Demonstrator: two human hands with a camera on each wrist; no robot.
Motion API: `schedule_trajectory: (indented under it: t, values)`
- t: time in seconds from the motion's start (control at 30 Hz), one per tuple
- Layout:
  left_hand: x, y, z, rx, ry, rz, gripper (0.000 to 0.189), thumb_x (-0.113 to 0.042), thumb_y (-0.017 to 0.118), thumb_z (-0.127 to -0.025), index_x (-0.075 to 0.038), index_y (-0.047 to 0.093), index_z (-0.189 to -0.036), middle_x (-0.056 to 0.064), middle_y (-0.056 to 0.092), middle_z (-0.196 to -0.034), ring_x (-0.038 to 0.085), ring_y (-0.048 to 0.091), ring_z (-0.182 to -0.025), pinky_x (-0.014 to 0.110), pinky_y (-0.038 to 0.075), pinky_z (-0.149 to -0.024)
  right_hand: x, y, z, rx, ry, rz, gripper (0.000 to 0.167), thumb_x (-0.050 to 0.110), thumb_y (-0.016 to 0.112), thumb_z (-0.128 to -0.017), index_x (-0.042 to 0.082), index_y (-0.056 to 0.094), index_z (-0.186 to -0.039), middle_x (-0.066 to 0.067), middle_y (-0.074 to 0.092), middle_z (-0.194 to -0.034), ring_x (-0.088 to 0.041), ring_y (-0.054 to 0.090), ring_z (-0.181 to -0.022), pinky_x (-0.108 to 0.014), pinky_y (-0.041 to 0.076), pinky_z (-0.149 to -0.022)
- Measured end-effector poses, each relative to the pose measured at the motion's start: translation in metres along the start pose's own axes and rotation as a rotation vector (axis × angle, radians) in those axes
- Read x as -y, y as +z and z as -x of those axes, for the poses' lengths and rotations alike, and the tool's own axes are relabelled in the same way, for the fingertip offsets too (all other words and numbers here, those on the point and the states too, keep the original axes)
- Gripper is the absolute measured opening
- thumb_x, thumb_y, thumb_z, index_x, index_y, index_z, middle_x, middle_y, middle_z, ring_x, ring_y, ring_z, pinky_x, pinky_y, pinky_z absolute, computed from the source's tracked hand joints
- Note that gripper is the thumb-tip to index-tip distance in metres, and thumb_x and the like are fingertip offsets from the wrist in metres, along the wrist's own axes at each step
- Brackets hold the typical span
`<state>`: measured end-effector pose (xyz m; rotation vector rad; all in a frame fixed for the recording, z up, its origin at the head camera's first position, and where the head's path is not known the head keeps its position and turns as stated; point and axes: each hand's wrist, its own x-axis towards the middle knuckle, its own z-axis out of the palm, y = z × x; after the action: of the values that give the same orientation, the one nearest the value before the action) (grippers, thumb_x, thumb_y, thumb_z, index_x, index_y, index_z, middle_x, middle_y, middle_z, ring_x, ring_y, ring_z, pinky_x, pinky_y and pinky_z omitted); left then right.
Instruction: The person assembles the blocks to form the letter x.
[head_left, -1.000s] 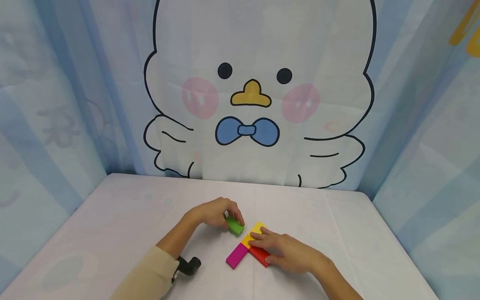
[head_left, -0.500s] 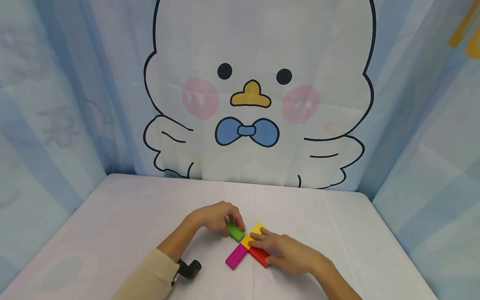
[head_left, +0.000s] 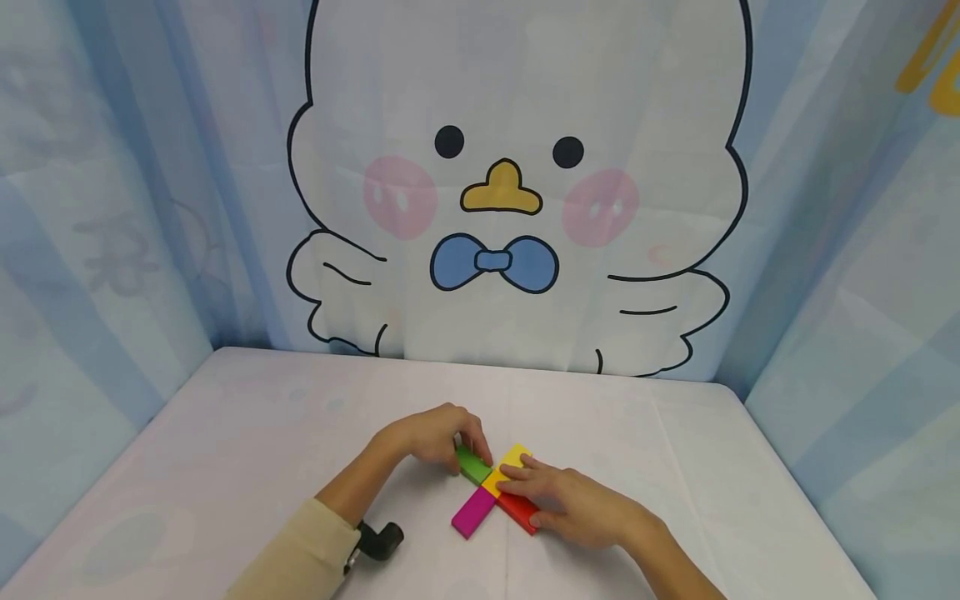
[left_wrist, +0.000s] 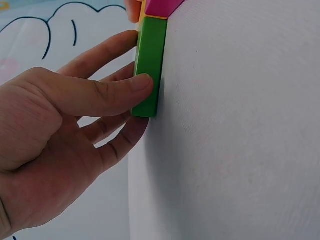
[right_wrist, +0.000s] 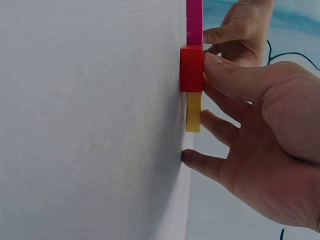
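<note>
In the head view four-way cross of blocks lies on the table, with a magenta block (head_left: 474, 512) at the near left. My left hand (head_left: 435, 435) pinches a green block (head_left: 474, 467) between thumb and fingers; its inner end meets the yellow block (head_left: 515, 455). The left wrist view shows the thumb on the side of the green block (left_wrist: 150, 55). My right hand (head_left: 581, 507) rests fairly straight fingers on the yellow block, its thumb at the red block (head_left: 516, 510). In the right wrist view that thumb touches the top edge of the red block (right_wrist: 191, 70).
A pale cloth covers the table (head_left: 637, 450). Behind it hangs a curtain (head_left: 510, 325) printed with a cartoon bird. A black wrist-camera mount (head_left: 381, 540) sticks out beside the left sleeve (head_left: 300, 554).
My left hand has brought the green block nearer and slightly right, down against the yellow block. The right hand and the other blocks have stayed in place.
</note>
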<state>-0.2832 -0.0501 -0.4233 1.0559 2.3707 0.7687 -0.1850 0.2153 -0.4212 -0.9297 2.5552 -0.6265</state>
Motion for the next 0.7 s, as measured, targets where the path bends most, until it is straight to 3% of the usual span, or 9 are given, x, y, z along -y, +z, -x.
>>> schedule_trajectory:
  t: [0.2,0.7]
  values:
    - [-0.0016,0.0016,-0.001,-0.007,0.009,-0.02,0.035,0.003,0.082,-0.084,-0.025,0.084,-0.107,-0.014,0.07,-0.104,0.005,0.061,-0.1,0.021,0.055,-0.088,-0.001,-0.0002,0.0,-0.004,-0.002,0.003,0.055,0.02,0.069,-0.1,0.032,0.055,-0.152,0.011,0.043,-0.164,-0.03,0.03,-0.158,-0.06,0.038,-0.118]
    - [-0.0055,0.0015,0.0071,-0.032,-0.023,-0.026,0.034,-0.004,0.084,-0.085,-0.022,0.079,-0.113,-0.007,0.068,-0.115,0.016,0.065,-0.11,0.025,0.058,-0.093,-0.0001,0.0006,-0.0045,-0.003,0.009,0.045,0.055,0.016,0.069,-0.1,0.032,0.057,-0.15,0.011,0.045,-0.163,-0.03,0.031,-0.158,-0.057,0.037,-0.12]
